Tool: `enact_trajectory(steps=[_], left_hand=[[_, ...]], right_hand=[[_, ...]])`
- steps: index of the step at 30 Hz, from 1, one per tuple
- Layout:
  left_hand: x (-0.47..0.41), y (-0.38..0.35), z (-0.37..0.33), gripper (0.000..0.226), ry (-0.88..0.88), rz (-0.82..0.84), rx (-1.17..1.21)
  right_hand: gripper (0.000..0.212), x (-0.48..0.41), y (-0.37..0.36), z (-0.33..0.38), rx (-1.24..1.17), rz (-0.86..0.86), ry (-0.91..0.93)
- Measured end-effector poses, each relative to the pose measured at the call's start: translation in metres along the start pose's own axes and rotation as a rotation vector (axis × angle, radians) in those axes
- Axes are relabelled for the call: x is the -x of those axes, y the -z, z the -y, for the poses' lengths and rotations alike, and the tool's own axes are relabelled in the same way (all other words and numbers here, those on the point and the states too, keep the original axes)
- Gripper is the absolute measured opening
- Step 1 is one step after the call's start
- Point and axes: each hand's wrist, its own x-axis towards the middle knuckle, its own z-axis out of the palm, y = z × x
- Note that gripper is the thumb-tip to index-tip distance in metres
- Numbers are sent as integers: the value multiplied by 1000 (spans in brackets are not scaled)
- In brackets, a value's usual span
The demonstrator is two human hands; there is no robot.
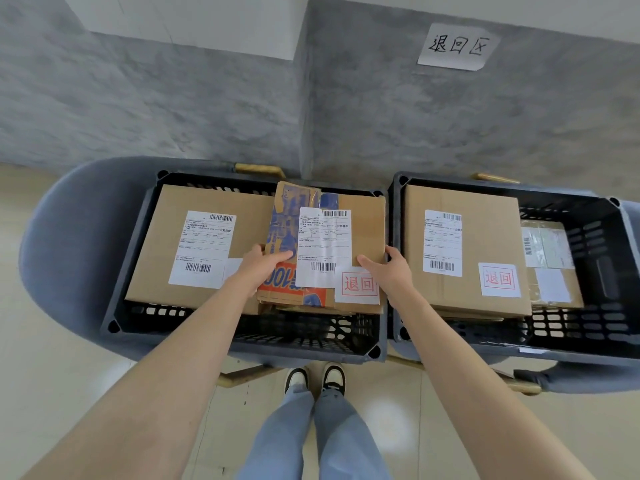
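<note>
Bare forearms [180,358] reach out over the front edge of the left crate [294,341]. At that crate's left side lies a plain box [204,237]. The left hand [265,268] grips the left edge of the printed parcel [287,237], thumb on top. The parcel is over the crate's right side, overlapping the plain box. The right hand [389,271] clasps its right edge, thumb on top. The right crate [588,344] holds another box [485,230].

There are two black crates [114,317] [620,216], four cardboard parcels [166,237] [284,216] [485,230] [554,271], two in each, two red-stamped stickers [358,284] [498,279], one wall sign [457,46].
</note>
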Motion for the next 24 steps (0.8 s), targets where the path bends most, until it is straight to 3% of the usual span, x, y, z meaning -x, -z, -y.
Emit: enact_trajectory(steps=[18, 24], left_hand=[[-13, -10, -5, 53, 62, -147, -71], [-12, -18, 6, 56, -38, -327, -289]], right_hand=[[75, -10, -11, 0, 120, -128, -23], [68, 1, -17, -5, 211, -169, 33]])
